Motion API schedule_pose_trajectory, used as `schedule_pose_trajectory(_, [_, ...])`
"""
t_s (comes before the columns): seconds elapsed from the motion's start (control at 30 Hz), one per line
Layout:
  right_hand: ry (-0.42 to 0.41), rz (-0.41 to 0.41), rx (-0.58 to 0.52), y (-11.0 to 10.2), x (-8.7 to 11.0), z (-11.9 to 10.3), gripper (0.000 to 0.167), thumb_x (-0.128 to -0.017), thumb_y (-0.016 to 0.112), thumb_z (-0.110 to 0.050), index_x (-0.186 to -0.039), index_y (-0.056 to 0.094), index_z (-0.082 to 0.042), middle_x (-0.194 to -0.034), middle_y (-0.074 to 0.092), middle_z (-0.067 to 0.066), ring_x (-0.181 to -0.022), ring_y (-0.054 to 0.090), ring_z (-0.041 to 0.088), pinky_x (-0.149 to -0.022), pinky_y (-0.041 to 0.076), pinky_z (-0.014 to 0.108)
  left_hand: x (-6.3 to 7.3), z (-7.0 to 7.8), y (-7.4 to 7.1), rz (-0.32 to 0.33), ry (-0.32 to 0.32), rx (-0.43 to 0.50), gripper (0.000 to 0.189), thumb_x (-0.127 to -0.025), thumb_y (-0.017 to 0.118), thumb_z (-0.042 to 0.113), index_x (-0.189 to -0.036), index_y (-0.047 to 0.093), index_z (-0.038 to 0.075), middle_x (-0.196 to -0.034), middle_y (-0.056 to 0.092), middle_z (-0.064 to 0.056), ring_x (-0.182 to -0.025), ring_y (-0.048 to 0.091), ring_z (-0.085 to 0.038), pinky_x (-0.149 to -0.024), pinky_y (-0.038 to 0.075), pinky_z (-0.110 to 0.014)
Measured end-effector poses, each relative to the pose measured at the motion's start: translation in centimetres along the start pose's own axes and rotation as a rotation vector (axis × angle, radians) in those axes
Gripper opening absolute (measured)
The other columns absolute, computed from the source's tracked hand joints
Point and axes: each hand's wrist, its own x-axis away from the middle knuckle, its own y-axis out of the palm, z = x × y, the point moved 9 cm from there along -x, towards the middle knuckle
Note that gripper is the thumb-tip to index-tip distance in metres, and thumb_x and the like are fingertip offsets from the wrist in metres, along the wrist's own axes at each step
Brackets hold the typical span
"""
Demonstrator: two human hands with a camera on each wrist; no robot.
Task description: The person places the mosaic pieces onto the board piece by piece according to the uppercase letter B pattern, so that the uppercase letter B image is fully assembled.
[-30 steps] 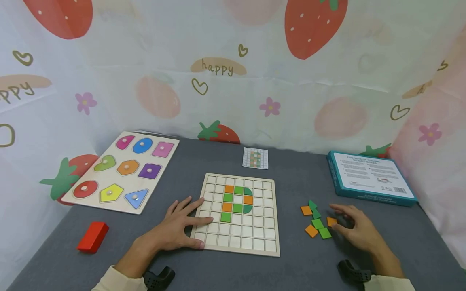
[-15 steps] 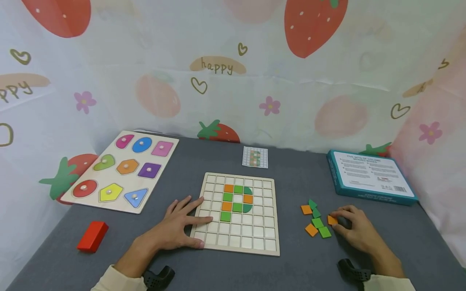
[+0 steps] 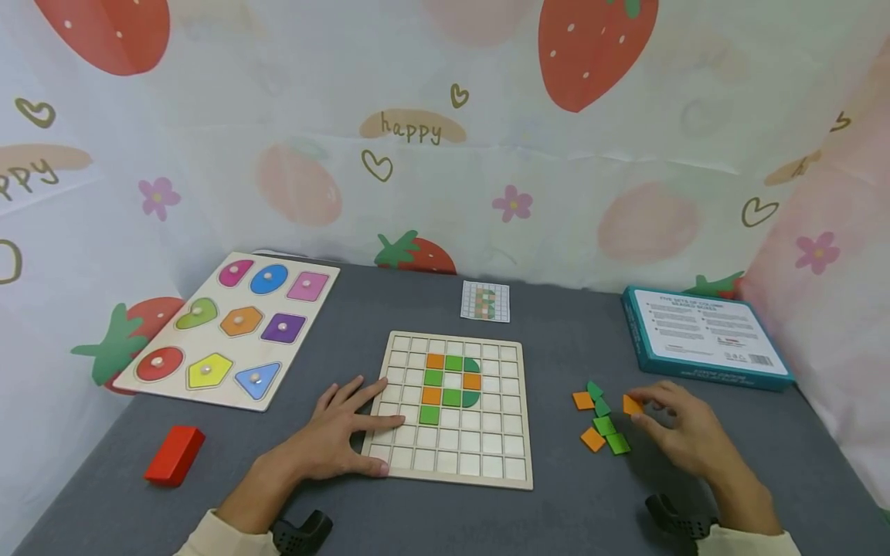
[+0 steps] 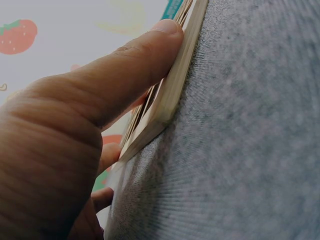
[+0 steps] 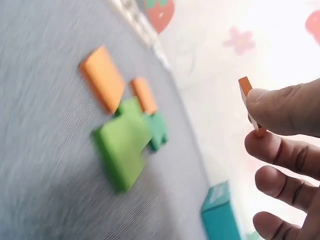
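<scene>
My right hand (image 3: 684, 428) pinches an orange square tile (image 3: 631, 405) between thumb and fingertips, just right of the loose tiles. In the right wrist view that tile (image 5: 244, 87) is seen nearly edge-on, raised off the table. Spread over the left edge of the wooden grid board (image 3: 487, 475), my left hand (image 3: 337, 436) rests with fingers straight; its thumb (image 4: 150, 55) lies on the rim in the left wrist view. Several orange and green squares and two dark green rounded pieces (image 3: 471, 399) sit in the board's cells. Loose green tiles (image 3: 617, 443) and orange tiles (image 3: 592, 439) lie right of the board.
Behind the board lies a small pattern card (image 3: 485, 301). A knobbed shape puzzle (image 3: 229, 340) occupies the back left, with a red block (image 3: 175, 455) in front of it. At the back right is a teal box (image 3: 709, 336). A printed curtain (image 3: 591, 170) borders the table.
My right fingers have closed on the orange tile and lifted it from the table, slightly up and away from the loose pile. The left hand stays on the board.
</scene>
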Motion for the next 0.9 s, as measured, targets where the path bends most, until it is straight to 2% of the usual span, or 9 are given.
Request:
schedule_pose_trajectory(0.27, [-0.100, 0.071, 0.024, -1.9, -0.3, -3.7, 0.034, -0.080, 0.079, -0.005, -0.113, 0.070, -0.009, -0.105, 0.062, -0.005, -0.091, 0.051, 0.014, -0.072, 0.044, 0.031, 0.0, 0.2, 0.0, -0.001, 0.007, -0.001, 0.071, -0.074, 0.072, 0.064, -0.134, 0.061, 0.028, -0.156, 0.025, -0.009, -0.142, 0.009, -0.043, -0.106, -0.001, -0.063])
schedule_pose_trajectory(0.47, [-0.205, 0.115, -0.027, -2.9, -0.9, -7.2, 0.038, -0.076, 0.080, 0.001, -0.111, 0.071, -0.009, -0.105, 0.061, -0.006, -0.095, 0.051, 0.011, -0.075, 0.042, 0.022, -0.1, 0.2, 0.1, -0.001, 0.009, 0.005, 0.071, -0.074, 0.072, 0.064, -0.134, 0.061, 0.029, -0.156, 0.025, -0.009, -0.142, 0.009, -0.043, -0.106, -0.001, -0.063])
schedule_pose_trajectory(0.67, [-0.244, 0.117, -0.083, -3.0, -1.6, -9.8, 0.039, -0.076, 0.079, 0.004, -0.113, 0.070, -0.008, -0.107, 0.059, -0.006, -0.095, 0.051, 0.013, -0.077, 0.042, 0.023, -0.2, 0.1, 0.1, 0.001, 0.009, 0.011, 0.071, -0.073, 0.072, 0.065, -0.134, 0.061, 0.030, -0.156, 0.025, -0.008, -0.142, 0.009, -0.043, -0.106, -0.002, -0.063])
schedule_pose_trajectory(0.9, [-0.258, 0.109, -0.164, -1.8, -2.8, -12.4, 0.037, -0.077, 0.079, 0.003, -0.112, 0.070, -0.006, -0.104, 0.059, -0.006, -0.095, 0.050, 0.015, -0.073, 0.043, 0.026, -0.1, 0.0, 0.1, -0.001, -0.001, 0.013, 0.071, -0.073, 0.072, 0.065, -0.134, 0.061, 0.029, -0.156, 0.025, -0.009, -0.142, 0.009, -0.043, -0.106, -0.002, -0.062])
